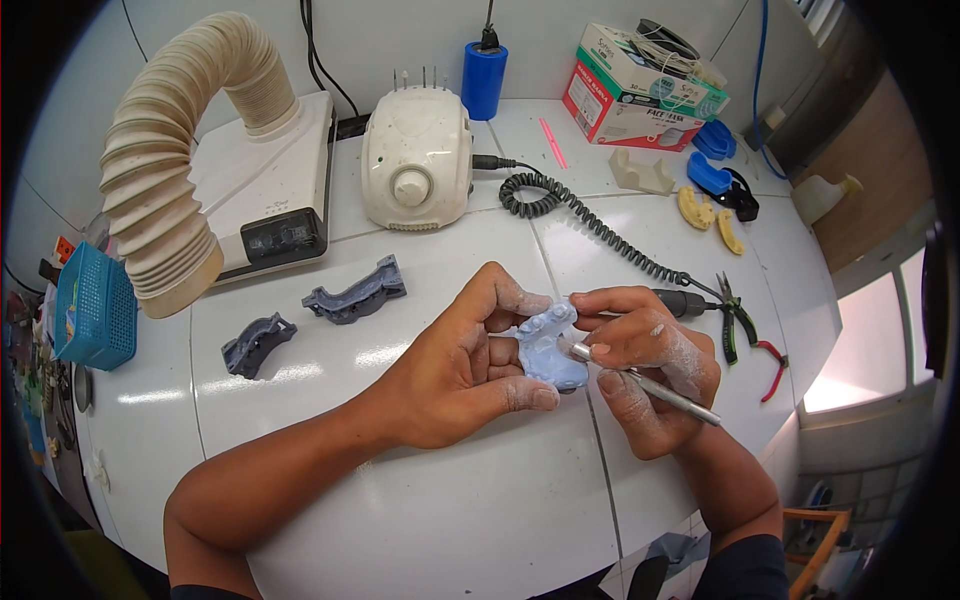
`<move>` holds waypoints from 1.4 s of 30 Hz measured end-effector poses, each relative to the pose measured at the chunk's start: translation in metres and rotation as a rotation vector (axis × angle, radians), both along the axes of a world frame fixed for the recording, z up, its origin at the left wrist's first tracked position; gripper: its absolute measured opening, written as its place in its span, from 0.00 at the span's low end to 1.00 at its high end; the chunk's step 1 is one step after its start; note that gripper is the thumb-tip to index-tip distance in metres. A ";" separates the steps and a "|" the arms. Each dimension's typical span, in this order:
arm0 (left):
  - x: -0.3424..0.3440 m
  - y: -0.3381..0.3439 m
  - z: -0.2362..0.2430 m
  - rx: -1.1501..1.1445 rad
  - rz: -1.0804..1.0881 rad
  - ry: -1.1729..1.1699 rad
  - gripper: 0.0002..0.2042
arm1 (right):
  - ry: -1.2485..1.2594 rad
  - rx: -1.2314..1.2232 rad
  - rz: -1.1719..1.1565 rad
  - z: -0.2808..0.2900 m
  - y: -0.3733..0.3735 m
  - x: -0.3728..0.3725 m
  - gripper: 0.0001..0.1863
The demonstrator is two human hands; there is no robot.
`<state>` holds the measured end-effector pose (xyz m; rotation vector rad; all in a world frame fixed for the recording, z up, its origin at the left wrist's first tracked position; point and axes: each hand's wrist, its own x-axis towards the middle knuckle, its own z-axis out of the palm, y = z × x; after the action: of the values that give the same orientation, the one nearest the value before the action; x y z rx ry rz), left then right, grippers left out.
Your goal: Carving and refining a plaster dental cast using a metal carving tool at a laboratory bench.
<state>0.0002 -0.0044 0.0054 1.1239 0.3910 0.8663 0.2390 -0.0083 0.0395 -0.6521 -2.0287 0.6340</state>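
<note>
My left hand [460, 365] is closed round the edge of a light-blue dental cast [548, 352], thumb along its near side and fingers behind it. Raised tooth shapes line the cast's rim. My right hand [655, 370] grips a slim silver craft knife [675, 396] like a pen. Its front end points at the inner face of the cast; the blade itself cannot be made out. Right fingertips also rest against the far right edge of the cast. White dust coats the fingers of both hands. The cast is held over the white tabletop [480, 500].
Two dark grey impression pieces [355, 290] lie left of my hands. Behind stand a white control box [417, 160] and a ribbed suction hose [160, 170]. A coiled cord [610, 232] runs to a black handpiece [685, 302] beside my right hand. Pliers [735, 318] lie further right.
</note>
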 end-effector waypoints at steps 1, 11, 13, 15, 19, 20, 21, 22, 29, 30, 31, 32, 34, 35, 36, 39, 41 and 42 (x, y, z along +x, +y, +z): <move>-0.001 0.000 0.002 0.004 -0.017 0.004 0.23 | -0.005 0.007 0.010 0.000 0.001 0.000 0.07; 0.001 0.000 -0.001 0.012 -0.003 -0.034 0.24 | 0.012 -0.009 -0.008 0.000 -0.001 0.000 0.07; 0.000 0.000 -0.002 0.007 -0.011 -0.008 0.24 | 0.009 -0.012 -0.004 -0.001 -0.001 -0.001 0.07; 0.000 0.000 -0.001 0.002 -0.013 0.007 0.24 | 0.006 -0.016 -0.002 -0.001 -0.001 -0.001 0.07; 0.000 0.000 0.001 0.007 -0.017 0.014 0.24 | 0.011 0.004 0.018 -0.001 0.000 0.000 0.06; 0.000 0.000 0.000 0.007 -0.018 0.014 0.24 | 0.021 0.007 0.020 -0.002 0.000 0.000 0.06; 0.000 0.000 -0.001 0.011 -0.016 0.000 0.24 | 0.020 0.009 0.020 -0.002 0.000 0.000 0.06; 0.001 0.001 -0.002 0.015 -0.014 -0.013 0.24 | 0.036 -0.003 0.014 -0.003 0.000 -0.001 0.06; 0.001 0.000 -0.003 0.004 0.009 0.029 0.27 | 0.058 -0.010 0.016 -0.003 0.000 -0.002 0.06; 0.001 0.000 -0.003 0.005 0.003 0.031 0.27 | 0.058 -0.008 0.017 -0.003 0.000 -0.002 0.06; 0.001 0.000 -0.002 0.005 -0.003 0.033 0.27 | 0.044 -0.006 0.010 -0.003 0.000 -0.002 0.06; 0.001 0.000 -0.001 0.007 -0.002 0.033 0.27 | 0.031 -0.005 0.004 -0.003 0.000 -0.002 0.06; 0.000 0.000 0.000 0.004 -0.015 0.008 0.23 | 0.019 0.002 0.008 -0.002 0.000 -0.002 0.07; 0.000 0.000 0.001 0.005 -0.015 0.008 0.23 | 0.009 0.007 0.011 -0.002 0.000 -0.001 0.07; 0.000 0.000 0.001 0.001 -0.016 0.005 0.23 | 0.009 0.008 0.012 -0.002 0.000 -0.002 0.07; 0.000 0.000 0.000 -0.007 -0.017 0.007 0.24 | -0.001 0.010 0.010 -0.001 0.000 -0.002 0.09; 0.000 0.000 0.000 -0.012 -0.016 0.012 0.24 | -0.020 0.020 0.016 -0.001 0.000 -0.001 0.10; 0.000 0.000 0.001 -0.014 -0.021 0.014 0.24 | -0.020 0.020 0.017 0.000 0.000 -0.001 0.10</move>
<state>-0.0001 -0.0045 0.0064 1.1202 0.3960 0.8365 0.2376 -0.0082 0.0394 -0.6328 -2.0584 0.6190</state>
